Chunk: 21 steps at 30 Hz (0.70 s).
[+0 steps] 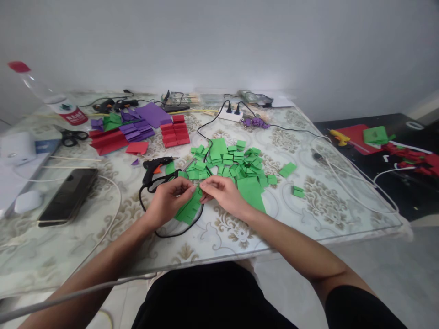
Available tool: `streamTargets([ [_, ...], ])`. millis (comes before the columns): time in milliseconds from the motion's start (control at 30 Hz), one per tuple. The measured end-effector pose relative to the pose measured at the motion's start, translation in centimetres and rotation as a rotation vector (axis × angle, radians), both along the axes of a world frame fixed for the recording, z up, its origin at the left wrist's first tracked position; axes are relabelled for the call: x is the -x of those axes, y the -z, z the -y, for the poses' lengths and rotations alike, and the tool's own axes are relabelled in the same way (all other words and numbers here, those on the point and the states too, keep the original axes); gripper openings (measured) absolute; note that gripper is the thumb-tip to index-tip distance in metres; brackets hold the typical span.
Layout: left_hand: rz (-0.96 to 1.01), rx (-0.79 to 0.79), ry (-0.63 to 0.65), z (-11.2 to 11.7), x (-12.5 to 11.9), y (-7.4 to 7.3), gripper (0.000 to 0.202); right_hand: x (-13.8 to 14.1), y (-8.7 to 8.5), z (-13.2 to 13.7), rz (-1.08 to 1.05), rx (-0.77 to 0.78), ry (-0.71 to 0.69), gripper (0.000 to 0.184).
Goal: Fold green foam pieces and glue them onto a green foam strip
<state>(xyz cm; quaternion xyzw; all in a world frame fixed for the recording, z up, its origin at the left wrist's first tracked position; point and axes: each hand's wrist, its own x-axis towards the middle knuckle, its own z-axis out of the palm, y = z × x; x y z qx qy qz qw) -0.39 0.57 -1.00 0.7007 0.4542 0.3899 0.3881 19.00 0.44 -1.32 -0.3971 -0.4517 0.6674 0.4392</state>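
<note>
My left hand (172,197) and my right hand (222,193) meet over the near middle of the table, with thumbs and forefingers pinched together. A small green paper piece (199,188) shows between their fingertips, mostly covered by the fingers. Beneath the hands lies a green paper sheet (188,211) with cuts along its edge. Just beyond is a heap of small folded green paper pieces (236,160). A larger green sheet (251,191) rests by my right wrist. Left of the heap, a black glue gun (154,169) lies beside black-handled scissors (161,183), partly hidden by my left hand.
Folded red paper strips (174,132) and purple paper (152,114) lie at the back left, near a bottle (61,105) and second scissors (73,137). A phone (68,196) is on the left. A power strip (230,114) sits behind; black cable loops around my hands.
</note>
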Motion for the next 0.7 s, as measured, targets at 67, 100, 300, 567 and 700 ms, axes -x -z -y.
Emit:
streamTargets([
  [67,-0.001,-0.002,0.002,0.02,0.0,-0.05,0.022,0.05,0.2,0.01,0.019,-0.026,-0.004,0.037],
  [100,-0.002,-0.002,0.003,0.04,-0.01,-0.11,0.022,0.06,0.28,0.02,0.025,-0.035,-0.006,0.038],
  [300,-0.029,-0.018,0.003,0.17,-0.13,-0.51,0.021,0.04,0.33,0.18,0.082,-0.117,-0.002,0.036],
  [567,-0.037,-0.029,-0.002,0.2,-0.19,-0.6,0.021,0.09,0.36,0.48,0.145,-0.183,0.005,0.029],
  [700,-0.034,-0.019,0.01,0.25,-0.18,-0.54,0.021,0.05,0.26,0.5,0.137,-0.194,-0.025,0.027],
])
